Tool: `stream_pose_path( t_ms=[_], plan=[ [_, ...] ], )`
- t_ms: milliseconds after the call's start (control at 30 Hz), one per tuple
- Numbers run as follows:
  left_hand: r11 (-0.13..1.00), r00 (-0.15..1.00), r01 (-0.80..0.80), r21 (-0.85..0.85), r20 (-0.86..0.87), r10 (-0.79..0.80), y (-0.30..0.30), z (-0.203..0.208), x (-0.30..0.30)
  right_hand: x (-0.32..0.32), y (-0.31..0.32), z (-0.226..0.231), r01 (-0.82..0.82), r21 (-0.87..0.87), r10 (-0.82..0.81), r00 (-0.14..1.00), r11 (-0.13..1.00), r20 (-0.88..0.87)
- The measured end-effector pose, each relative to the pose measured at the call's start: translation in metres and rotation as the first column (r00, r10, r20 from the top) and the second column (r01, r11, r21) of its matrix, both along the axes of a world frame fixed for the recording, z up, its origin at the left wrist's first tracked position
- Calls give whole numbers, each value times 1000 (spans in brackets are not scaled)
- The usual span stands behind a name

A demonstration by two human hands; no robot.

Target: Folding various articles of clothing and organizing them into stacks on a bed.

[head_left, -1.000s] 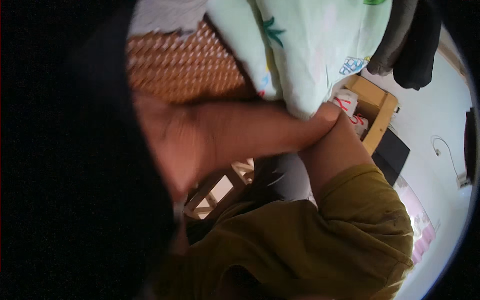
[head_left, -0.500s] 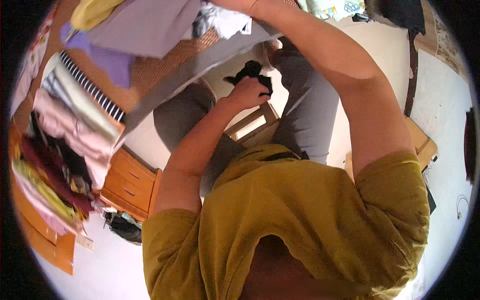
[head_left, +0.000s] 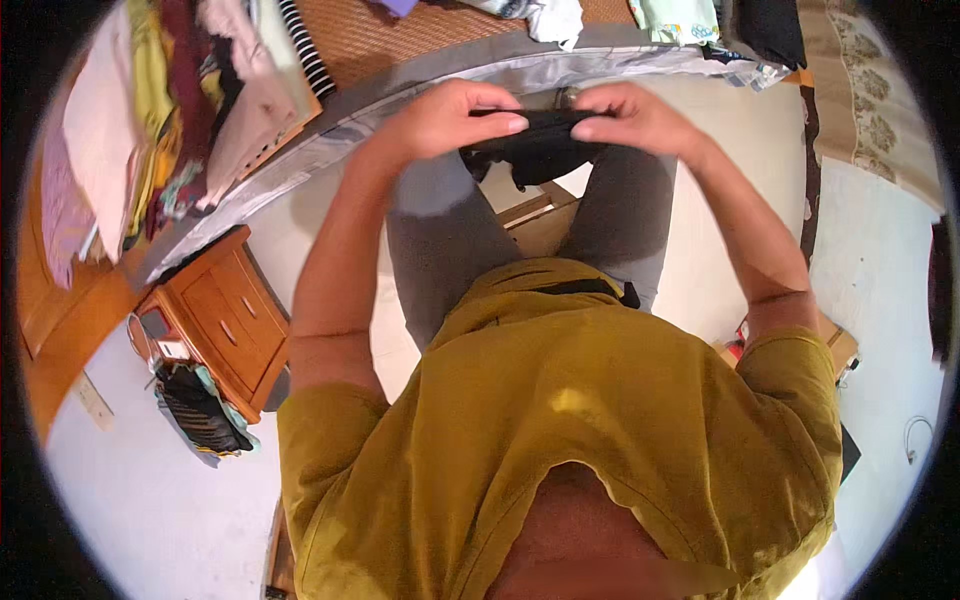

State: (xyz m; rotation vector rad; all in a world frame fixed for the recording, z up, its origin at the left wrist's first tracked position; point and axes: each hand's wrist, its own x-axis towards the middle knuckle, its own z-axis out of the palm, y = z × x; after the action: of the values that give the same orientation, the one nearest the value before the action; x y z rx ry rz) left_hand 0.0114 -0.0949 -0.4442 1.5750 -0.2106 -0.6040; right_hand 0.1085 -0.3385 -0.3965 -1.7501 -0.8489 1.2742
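A small black cloth item (head_left: 545, 148) is stretched between my two hands above my knees; I cannot make out which garment it is. My left hand (head_left: 450, 118) pinches its left end between thumb and fingers. At the opposite end, my right hand (head_left: 640, 118) grips it in the same way. The cloth's lower part hangs loose and uneven between my legs.
Ahead is a bed with a woven brown mat (head_left: 400, 40) and a grey edge. Stacks of folded clothes (head_left: 160, 110) lie at its left, with light printed fabric (head_left: 675, 20) at the far right. A wooden drawer cabinet (head_left: 225, 310) stands left.
My right hand has come back from the white cloth on the bed to the black cloth. My left hand has lifted that cloth, now spread between both hands. The view has shifted.
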Motion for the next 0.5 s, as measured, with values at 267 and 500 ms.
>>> stream_pose_path(
  t_ms=[267,500],
  plan=[
    [783,864,-215,584,487,-126,104,88,-48,24,-1,68,-113,-405,387,602,907,699],
    [550,692,-464,694,672,-264,123,148,-74,18,38,103,-84,-302,313,316,950,896]
  ],
)
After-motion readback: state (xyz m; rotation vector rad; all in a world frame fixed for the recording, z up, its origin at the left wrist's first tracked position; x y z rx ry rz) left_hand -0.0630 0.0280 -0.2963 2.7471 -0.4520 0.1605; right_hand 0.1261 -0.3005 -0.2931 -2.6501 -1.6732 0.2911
